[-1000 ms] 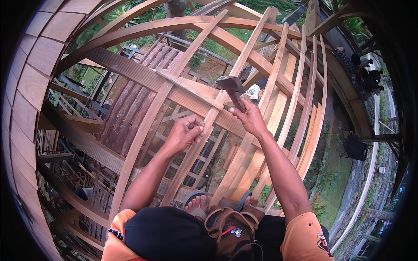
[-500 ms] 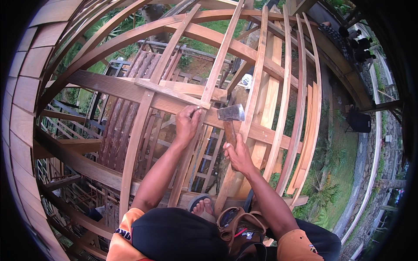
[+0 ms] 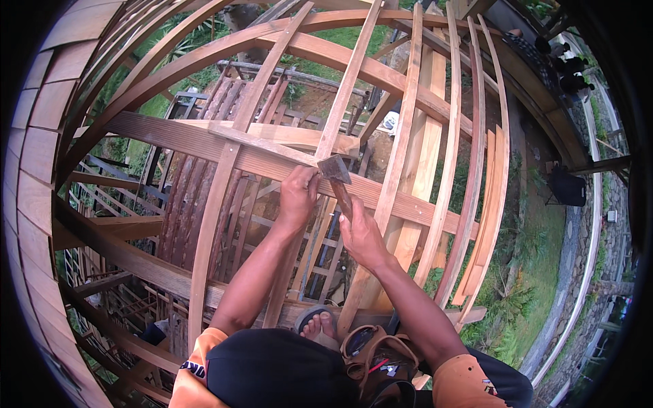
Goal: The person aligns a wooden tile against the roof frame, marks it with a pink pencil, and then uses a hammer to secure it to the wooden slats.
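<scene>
My right hand [image 3: 362, 239] grips the wooden handle of a hammer [image 3: 334, 170], whose dark metal head is over a joint where slim battens cross. My left hand [image 3: 298, 198], just left of the hammer head, pinches at the near end of a short batten [image 3: 266, 149]; what is between its fingertips is too small to make out. The short batten lies along a wide crossbeam [image 3: 422, 215], over a long upright-running slat [image 3: 225, 170].
Curved timber ribs and slats [image 3: 410, 88] form an open frame with gaps down to scaffolding and grass. Wooden shingles [image 3: 37, 170] line the left. A tool pouch [image 3: 364, 353] is by my sandalled foot [image 3: 320, 326]. Dark figures, apparently people [image 3: 568, 75], are at upper right.
The hammer dropped from above the joint, then moved left beside my left fingers, its head turning. My left hand moved up to the short batten's end. The view shifted slightly.
</scene>
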Demonstrator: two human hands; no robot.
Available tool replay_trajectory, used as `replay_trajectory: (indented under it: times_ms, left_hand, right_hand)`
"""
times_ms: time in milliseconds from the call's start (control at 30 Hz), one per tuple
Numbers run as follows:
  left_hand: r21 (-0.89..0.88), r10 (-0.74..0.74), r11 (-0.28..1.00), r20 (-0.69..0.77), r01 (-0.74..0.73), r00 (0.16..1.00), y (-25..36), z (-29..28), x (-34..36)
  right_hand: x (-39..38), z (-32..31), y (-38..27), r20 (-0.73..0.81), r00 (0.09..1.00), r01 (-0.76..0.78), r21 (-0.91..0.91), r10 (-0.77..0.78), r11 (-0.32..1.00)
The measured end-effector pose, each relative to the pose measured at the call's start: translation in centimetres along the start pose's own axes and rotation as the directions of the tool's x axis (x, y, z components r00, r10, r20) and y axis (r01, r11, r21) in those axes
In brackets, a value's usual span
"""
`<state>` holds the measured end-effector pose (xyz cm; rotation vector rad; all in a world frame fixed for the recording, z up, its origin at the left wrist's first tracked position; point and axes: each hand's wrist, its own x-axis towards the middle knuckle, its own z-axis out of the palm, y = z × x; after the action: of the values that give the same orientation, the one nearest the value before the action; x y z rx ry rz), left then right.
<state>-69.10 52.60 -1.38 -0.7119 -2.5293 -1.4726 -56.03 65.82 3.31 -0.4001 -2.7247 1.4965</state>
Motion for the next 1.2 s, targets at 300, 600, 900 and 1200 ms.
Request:
replay_trajectory:
  times_ms: [300,600,900,1200]
  left_hand:
    - [-0.020,-0.010,1.000,-0.018,0.010,1.000,-0.2,0.2,-0.2]
    - [0.020,0.032,0.999,0.006,-0.032,0.999,-0.1,0.0,0.1]
    - [0.604,0.157,0.782,0.050,-0.155,0.986,0.0,-10.6,8.5]
    - [0.604,-0.332,0.795,0.512,-0.057,0.792,-6.1,-15.6,15.2]
  right_hand:
    - [-0.5,-0.9,-2.4,-0.116,0.984,0.143,0.051,-0.137,0.988]
    - [0.1,-1.0,-1.6,0.169,0.981,-0.087,-0.057,0.095,0.995]
    - [-4.0,-5.1,-1.8,0.074,0.983,-0.165,-0.051,0.169,0.985]
    - [-6.9,-2.0,2.0,0.467,0.839,-0.406,0.198,0.278,0.892]
